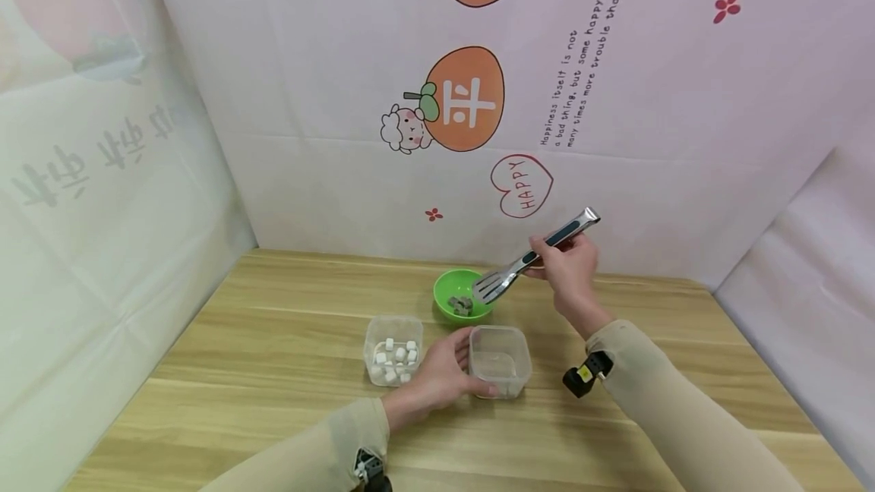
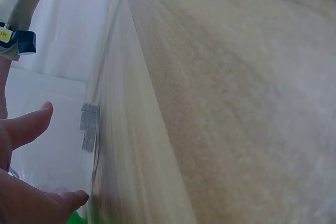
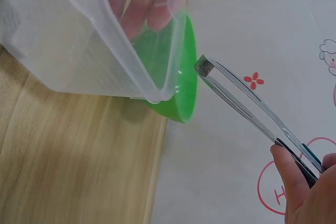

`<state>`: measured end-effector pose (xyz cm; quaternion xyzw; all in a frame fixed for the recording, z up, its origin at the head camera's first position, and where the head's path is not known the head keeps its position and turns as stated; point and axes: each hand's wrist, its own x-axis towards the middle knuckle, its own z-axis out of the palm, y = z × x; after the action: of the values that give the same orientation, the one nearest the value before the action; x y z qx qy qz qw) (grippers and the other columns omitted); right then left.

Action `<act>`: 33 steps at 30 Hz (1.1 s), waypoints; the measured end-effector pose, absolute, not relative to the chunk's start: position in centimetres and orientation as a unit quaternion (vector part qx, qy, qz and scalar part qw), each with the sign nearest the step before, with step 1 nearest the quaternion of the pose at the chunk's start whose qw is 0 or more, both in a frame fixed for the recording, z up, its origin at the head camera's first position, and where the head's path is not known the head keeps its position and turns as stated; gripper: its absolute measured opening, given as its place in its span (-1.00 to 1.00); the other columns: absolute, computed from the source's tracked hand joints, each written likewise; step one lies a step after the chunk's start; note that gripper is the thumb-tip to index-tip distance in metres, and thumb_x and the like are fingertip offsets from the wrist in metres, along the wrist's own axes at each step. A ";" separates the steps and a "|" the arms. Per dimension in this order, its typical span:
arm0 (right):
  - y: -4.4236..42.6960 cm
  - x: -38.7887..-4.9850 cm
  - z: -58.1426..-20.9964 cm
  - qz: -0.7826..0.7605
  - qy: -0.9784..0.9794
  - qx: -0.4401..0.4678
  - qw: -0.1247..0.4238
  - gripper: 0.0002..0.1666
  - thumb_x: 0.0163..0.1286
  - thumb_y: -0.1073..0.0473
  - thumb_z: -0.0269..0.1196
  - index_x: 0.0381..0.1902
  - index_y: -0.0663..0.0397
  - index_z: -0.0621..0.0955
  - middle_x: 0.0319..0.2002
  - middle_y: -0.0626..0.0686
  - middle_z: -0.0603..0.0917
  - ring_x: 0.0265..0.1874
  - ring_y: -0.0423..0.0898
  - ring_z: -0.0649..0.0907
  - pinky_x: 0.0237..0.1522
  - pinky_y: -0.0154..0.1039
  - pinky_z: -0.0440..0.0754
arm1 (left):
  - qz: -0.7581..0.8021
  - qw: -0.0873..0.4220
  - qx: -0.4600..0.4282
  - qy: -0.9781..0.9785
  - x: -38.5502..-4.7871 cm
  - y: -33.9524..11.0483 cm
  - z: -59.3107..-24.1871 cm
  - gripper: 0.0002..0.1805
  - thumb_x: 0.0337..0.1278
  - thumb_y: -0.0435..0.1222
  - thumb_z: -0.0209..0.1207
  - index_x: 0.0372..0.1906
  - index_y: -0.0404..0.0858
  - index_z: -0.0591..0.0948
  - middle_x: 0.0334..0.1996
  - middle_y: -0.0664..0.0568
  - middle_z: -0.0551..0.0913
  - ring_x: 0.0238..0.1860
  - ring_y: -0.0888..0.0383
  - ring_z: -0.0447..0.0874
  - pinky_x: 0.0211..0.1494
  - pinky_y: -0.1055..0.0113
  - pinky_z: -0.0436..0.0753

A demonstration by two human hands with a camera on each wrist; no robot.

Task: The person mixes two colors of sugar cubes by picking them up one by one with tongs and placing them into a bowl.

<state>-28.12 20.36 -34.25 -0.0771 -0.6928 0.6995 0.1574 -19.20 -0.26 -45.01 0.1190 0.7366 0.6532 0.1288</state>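
1. The grey piece (image 3: 203, 65) is pinched between the tips of the metal tongs (image 3: 247, 106), seen in the right wrist view; the tongs' broad slotted end hides it from the head camera.
2. Those tips are raised by the right side of the green bowl (image 1: 443, 291). The clear container (image 1: 502, 363) stands lower and nearer the person, slightly to the right of the tips.
3. The tongs' long axis slants: the hinged end is high, far and to the right, the slotted end low and left. The right hand (image 1: 573, 272) is nearer the grey piece; the left is beside the container.
4. The right grip is closed round the tongs' dark-inlaid handle, pressing the two arms to a narrow gap.
5. The left hand (image 1: 444, 374) has its grip spread across the container's left side, thumb in front and fingers behind, holding it on the desk (image 1: 287, 370).
6. The grey piece looks small, blocky and speckled. Similar grey pieces (image 1: 461, 306) lie clustered in the bowl.
7. Left of the left hand, a second clear container (image 1: 372, 329) holds loose white cubes (image 1: 400, 354).
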 end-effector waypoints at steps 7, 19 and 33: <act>19.5 -28.6 -34.9 0.671 -0.719 -0.056 0.171 -0.70 0.43 0.23 0.42 -0.15 0.28 0.52 -0.25 0.16 0.64 -0.47 -0.10 0.79 -0.37 -0.14 0.86 | 0.649 0.134 0.117 0.739 -19.2 -0.2 -44.9 0.19 -0.25 -0.52 0.64 0.59 -0.42 0.25 0.54 -0.25 0.35 0.51 -0.20 0.34 0.57 0.02 0.38; 19.5 -28.6 -35.1 0.659 -0.729 -0.046 0.181 -0.68 0.43 0.21 0.43 -0.13 0.26 0.51 -0.26 0.14 0.62 -0.46 -0.11 0.78 -0.41 -0.16 0.86 | 0.649 0.136 0.120 0.739 -19.2 -0.3 -44.9 0.19 -0.24 -0.51 0.64 0.59 -0.42 0.24 0.54 -0.24 0.35 0.51 -0.21 0.34 0.57 0.01 0.37; 19.9 -25.9 -34.2 0.629 -0.750 0.027 0.205 -0.67 0.44 0.22 0.43 -0.09 0.30 0.52 -0.26 0.17 0.62 -0.40 -0.10 0.73 -0.34 0.01 0.87 | 0.649 0.130 0.127 0.738 -19.2 -0.5 -44.7 0.16 -0.23 -0.52 0.63 0.57 -0.44 0.26 0.52 -0.28 0.36 0.50 -0.24 0.36 0.57 -0.02 0.38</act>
<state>-25.85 19.85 -34.18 0.0267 -0.7496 0.6288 0.2049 -19.16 -0.46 -44.72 0.1265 0.7384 0.6494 0.1303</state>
